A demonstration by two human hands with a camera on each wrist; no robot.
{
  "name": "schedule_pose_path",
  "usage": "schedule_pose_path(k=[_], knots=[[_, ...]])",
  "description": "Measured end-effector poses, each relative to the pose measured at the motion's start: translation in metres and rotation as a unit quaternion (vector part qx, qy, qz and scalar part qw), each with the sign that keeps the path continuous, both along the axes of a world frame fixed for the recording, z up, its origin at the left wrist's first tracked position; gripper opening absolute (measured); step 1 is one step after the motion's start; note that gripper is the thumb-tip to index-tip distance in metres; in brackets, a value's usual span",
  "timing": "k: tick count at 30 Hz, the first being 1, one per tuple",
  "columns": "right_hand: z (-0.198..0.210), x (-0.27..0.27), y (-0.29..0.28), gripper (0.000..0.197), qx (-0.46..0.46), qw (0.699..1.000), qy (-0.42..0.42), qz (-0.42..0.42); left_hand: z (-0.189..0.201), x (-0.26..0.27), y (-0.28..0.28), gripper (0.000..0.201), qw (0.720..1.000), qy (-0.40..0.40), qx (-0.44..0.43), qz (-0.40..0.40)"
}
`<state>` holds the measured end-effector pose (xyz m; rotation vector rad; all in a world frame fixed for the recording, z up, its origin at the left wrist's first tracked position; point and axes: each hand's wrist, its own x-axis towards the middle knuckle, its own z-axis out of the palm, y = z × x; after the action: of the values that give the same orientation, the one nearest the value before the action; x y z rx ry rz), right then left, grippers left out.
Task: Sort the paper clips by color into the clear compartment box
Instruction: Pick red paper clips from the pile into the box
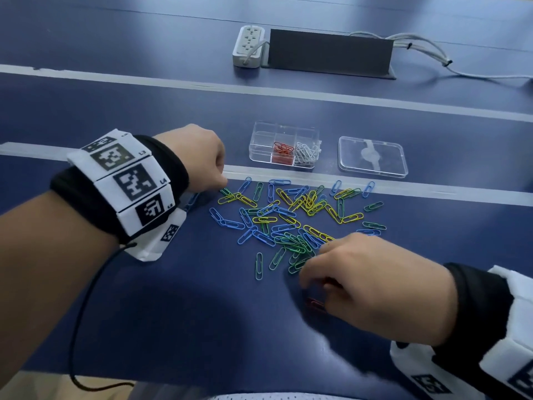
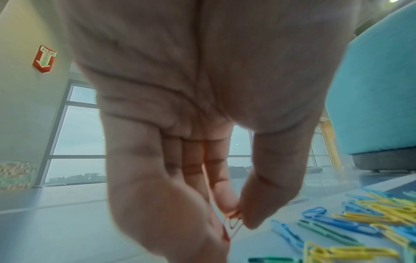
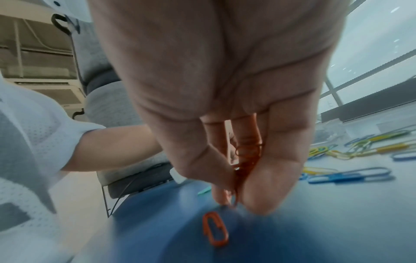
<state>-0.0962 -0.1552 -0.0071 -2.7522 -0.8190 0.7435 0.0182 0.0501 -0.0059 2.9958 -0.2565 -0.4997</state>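
Note:
The clear compartment box [image 1: 284,145] stands open beyond the pile, with red clips [image 1: 283,150] in one cell and white clips [image 1: 307,153] beside them. Blue, yellow and green paper clips [image 1: 294,217] lie scattered on the blue table. My left hand [image 2: 238,218] is at the pile's left edge, thumb and forefinger pinching a pale clip [image 2: 235,222] whose colour is unclear. My right hand [image 3: 236,202] is at the pile's near side, its fingertips down on the table, gripping a bunch of red clips [image 3: 247,160]. One more red clip [image 3: 215,229] lies loose beneath it.
The box's clear lid [image 1: 373,157] lies to its right. A white power strip [image 1: 248,46], a dark block [image 1: 328,53] and grey cables [image 1: 432,50] sit far back. Grey tape lines [image 1: 432,192] cross the table. The table's front edge runs close below my forearms.

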Motion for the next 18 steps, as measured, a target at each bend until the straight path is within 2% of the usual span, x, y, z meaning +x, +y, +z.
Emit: schedule_pose_path(k=[4, 9, 14, 18], knots=[[-0.007, -0.008, 0.004, 0.022, -0.035, 0.999, -0.009, 0.025, 0.004, 0.0, -0.007, 0.009, 0.997, -0.017, -0.068, -0.021], [-0.014, -0.012, 0.001, 0.018, -0.075, 0.995, -0.014, 0.069, 0.011, 0.007, -0.027, 0.007, 0.985, -0.083, -0.138, -0.063], [-0.013, -0.015, 0.002, 0.019, -0.084, 0.995, -0.003, 0.058, 0.01, 0.027, -0.051, 0.006, 0.977, -0.12, -0.15, -0.088], [-0.011, -0.013, 0.005, 0.021, -0.081, 0.996, -0.003, 0.033, 0.007, 0.039, -0.063, 0.008, 0.981, -0.113, -0.139, -0.077]])
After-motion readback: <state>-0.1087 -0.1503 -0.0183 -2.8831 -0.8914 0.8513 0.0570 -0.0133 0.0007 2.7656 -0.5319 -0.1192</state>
